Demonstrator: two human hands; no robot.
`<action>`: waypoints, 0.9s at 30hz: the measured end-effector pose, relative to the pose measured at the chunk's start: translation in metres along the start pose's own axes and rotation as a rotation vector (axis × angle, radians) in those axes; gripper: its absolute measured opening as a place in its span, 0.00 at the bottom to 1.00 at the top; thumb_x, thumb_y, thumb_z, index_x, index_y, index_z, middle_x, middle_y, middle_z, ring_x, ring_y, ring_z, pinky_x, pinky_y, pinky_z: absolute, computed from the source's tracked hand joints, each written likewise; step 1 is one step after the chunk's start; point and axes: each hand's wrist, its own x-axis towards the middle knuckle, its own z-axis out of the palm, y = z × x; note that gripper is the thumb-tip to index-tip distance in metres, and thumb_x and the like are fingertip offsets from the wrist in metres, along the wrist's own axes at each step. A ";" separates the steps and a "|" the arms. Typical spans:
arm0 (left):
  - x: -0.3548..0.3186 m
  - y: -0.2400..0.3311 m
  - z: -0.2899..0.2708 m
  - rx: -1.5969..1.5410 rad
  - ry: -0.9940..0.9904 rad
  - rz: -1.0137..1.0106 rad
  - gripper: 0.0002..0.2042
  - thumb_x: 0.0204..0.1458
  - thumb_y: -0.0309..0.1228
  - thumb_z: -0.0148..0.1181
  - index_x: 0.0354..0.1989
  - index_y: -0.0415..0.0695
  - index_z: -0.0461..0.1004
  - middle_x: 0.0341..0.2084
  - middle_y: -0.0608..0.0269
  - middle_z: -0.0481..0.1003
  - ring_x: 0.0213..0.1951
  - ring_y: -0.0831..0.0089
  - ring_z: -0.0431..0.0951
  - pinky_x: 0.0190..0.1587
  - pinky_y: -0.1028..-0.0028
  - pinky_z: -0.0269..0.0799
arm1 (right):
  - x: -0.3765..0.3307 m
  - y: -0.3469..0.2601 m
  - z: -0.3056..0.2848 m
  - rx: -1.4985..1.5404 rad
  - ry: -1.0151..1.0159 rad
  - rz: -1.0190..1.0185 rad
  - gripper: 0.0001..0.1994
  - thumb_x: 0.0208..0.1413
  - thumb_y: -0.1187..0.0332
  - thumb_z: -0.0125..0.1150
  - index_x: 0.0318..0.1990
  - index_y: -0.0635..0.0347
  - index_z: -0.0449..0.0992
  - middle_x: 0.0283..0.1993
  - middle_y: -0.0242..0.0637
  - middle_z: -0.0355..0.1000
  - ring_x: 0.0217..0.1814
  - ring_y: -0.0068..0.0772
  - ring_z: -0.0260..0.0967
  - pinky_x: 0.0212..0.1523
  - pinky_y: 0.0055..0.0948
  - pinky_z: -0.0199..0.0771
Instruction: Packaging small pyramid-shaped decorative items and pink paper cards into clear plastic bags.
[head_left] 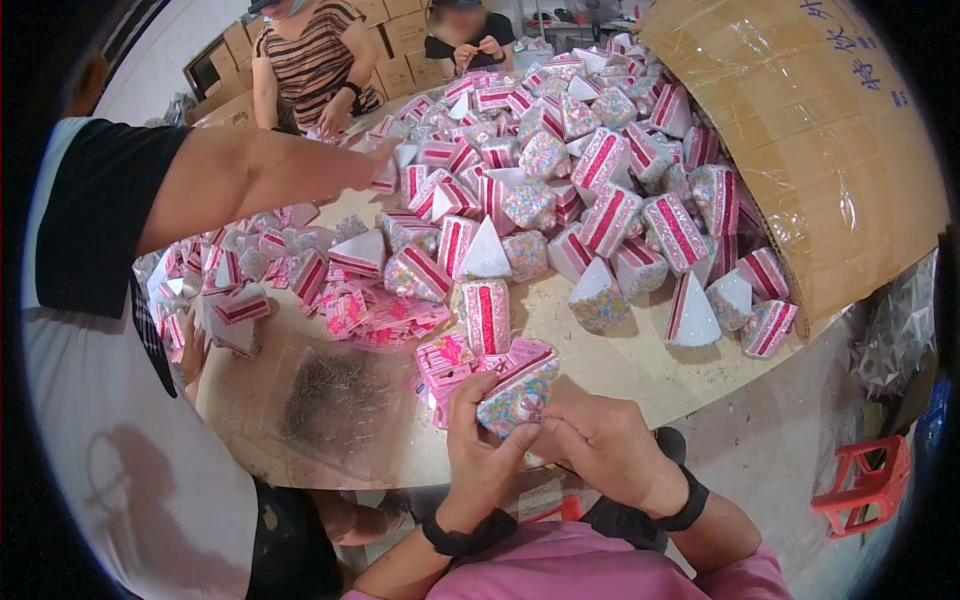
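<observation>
My left hand grips a wedge-shaped toy cake slice with pink-and-white striped sides and a sprinkle-covered face, holding it just over the near table edge. My right hand closes on the same slice from the right, fingertips pinching something small at its sprinkled face. Both wrists wear black bands. Flat pink printed packages lie on the table right beside the slice. A large heap of the same cake slices covers the table beyond my hands.
A person in a black-and-white shirt stands close on my left, arm reaching over the table. Two more people work at the far side. A tipped cardboard box spills slices at right. A clear bag of small pins lies near; a red stool stands on the floor.
</observation>
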 end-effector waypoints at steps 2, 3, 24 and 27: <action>0.000 0.000 0.000 0.048 -0.005 0.024 0.30 0.39 0.31 0.70 0.52 0.37 0.64 0.49 0.53 0.64 0.53 0.61 0.65 0.57 0.67 0.59 | 0.000 0.001 0.000 0.003 0.003 0.001 0.05 0.51 0.71 0.54 0.34 0.61 0.71 0.30 0.45 0.70 0.34 0.49 0.70 0.31 0.43 0.70; 0.000 0.001 -0.001 0.082 -0.021 0.037 0.31 0.39 0.31 0.70 0.53 0.37 0.64 0.50 0.55 0.63 0.54 0.63 0.64 0.58 0.68 0.58 | 0.000 0.002 0.002 0.011 0.015 0.003 0.05 0.51 0.71 0.54 0.34 0.61 0.71 0.30 0.45 0.70 0.34 0.49 0.70 0.31 0.43 0.70; 0.001 0.002 0.000 0.169 -0.053 0.118 0.30 0.40 0.30 0.70 0.52 0.38 0.64 0.51 0.56 0.63 0.54 0.65 0.64 0.59 0.68 0.58 | 0.004 0.003 -0.003 0.291 0.004 0.263 0.06 0.52 0.71 0.52 0.32 0.64 0.73 0.27 0.50 0.69 0.31 0.53 0.70 0.31 0.40 0.68; 0.002 0.005 0.000 0.217 -0.047 0.145 0.30 0.39 0.30 0.71 0.51 0.37 0.65 0.50 0.55 0.63 0.54 0.64 0.64 0.58 0.68 0.59 | 0.004 0.002 -0.004 0.287 0.006 0.263 0.06 0.52 0.71 0.52 0.33 0.64 0.74 0.27 0.50 0.69 0.30 0.53 0.69 0.31 0.40 0.68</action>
